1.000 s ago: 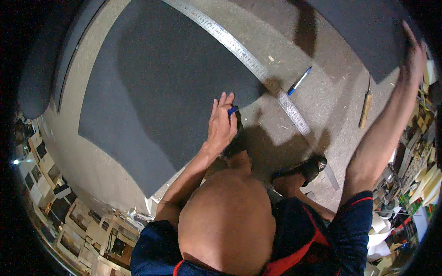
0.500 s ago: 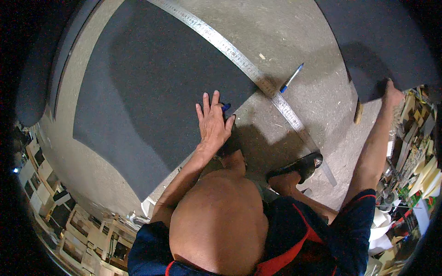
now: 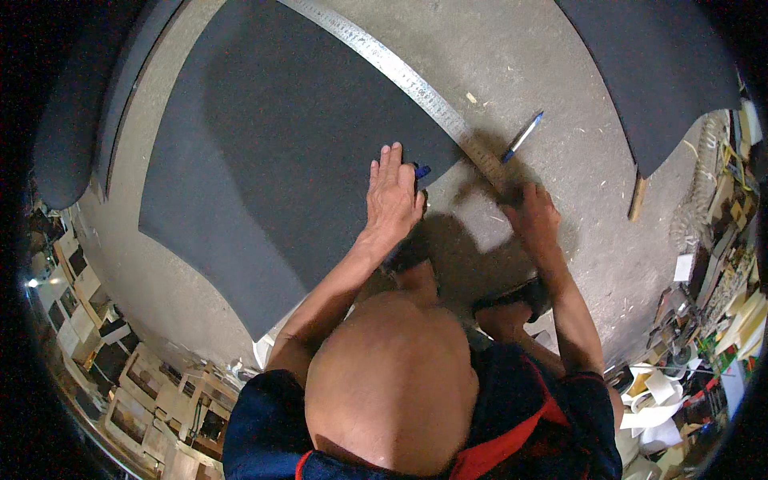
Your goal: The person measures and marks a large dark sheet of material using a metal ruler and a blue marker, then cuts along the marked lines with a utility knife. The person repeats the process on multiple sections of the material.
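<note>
My left hand (image 3: 392, 200) presses on a large dark grey sheet (image 3: 264, 144), three fingers stretched flat. A small blue object (image 3: 422, 170) sticks out by its bent index finger and thumb; most of it is hidden, so its kind is unclear. Over the near part of a long metal ruler (image 3: 384, 60) is my right hand (image 3: 534, 214), its fingers curled round it in shadow. The ruler runs along the sheet's far right edge, and my hand and arm cover its near end. Just beyond that hand a blue-and-white pen (image 3: 524, 136) lies on the floor.
Another dark sheet (image 3: 648, 72) is at the far right, a wooden strip (image 3: 638, 200) poking out below it. Rolled dark material (image 3: 72, 128) stands at the left. Wooden crates (image 3: 160, 400) fill the lower left; scraps (image 3: 736, 320) pile up at the right. My foot (image 3: 508, 312) is near the ruler.
My right hand has left the other dark sheet at the right and come left onto the ruler. My left hand has slid slightly forward on the sheet, the blue object moving along.
</note>
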`<state>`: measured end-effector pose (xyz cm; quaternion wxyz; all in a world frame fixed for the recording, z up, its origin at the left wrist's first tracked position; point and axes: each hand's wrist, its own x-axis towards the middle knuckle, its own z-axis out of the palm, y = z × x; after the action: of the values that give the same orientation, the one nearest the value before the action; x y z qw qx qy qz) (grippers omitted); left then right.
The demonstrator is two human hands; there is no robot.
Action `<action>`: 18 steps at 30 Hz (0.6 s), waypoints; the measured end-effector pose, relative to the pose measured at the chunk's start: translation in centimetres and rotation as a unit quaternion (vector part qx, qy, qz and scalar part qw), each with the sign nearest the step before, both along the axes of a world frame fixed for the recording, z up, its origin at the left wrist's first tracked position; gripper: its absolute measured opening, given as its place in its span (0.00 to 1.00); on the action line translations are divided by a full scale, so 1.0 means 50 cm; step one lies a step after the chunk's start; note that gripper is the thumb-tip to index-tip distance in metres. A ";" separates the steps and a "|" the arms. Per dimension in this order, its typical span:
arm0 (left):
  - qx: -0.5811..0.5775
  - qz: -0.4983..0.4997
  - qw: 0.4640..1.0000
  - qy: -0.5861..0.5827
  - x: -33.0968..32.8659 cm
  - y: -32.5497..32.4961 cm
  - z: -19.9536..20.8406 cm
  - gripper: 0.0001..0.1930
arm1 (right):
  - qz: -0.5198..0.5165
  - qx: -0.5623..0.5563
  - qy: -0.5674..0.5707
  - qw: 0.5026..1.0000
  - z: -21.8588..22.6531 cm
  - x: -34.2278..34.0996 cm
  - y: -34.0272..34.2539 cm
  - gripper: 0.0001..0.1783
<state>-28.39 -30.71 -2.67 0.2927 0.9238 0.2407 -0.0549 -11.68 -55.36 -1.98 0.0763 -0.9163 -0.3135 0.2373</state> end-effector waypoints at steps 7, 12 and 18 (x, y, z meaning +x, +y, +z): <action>-0.051 0.046 0.975 -0.212 -0.051 0.009 0.002 0.18 | -0.035 0.120 0.057 0.991 0.033 0.034 -0.014 0.23; -0.096 0.076 0.959 -0.255 -0.067 -0.005 0.002 0.13 | -0.134 0.138 -0.058 0.980 0.050 0.106 -0.057 0.21; -0.113 0.084 0.963 -0.231 -0.037 -0.012 0.011 0.11 | -0.150 0.086 -0.136 0.976 0.044 0.248 -0.098 0.21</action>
<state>-30.26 -31.34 -2.14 0.4466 0.8487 0.2351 0.1580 0.72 -60.26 0.21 0.1462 -0.9665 -0.1994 0.0683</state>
